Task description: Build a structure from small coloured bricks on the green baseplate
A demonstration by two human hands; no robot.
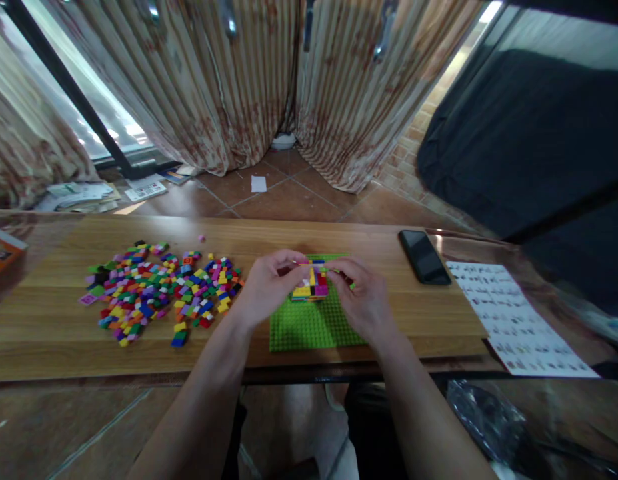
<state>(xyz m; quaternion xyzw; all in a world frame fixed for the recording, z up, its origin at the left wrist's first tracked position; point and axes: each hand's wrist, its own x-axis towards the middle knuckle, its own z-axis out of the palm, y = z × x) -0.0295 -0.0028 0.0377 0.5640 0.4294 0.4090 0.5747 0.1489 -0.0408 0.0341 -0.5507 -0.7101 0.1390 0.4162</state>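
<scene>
A small structure of toy building bricks, in yellow, magenta, red, black and blue, stands on the far part of a green studded baseplate. My left hand reaches its left side, thumb and forefinger brought together over its upper edge. From the right comes my right hand, its fingertips pinched close to the structure's upper right corner. Both hands' fingertips cover part of the bricks. Whatever small piece either pinch holds is too small and too hidden to name.
A wide heap of loose coloured bricks lies on the left of the wooden table. To the right are a black phone and a printed sheet overhanging the table's edge. Striped curtains hang beyond.
</scene>
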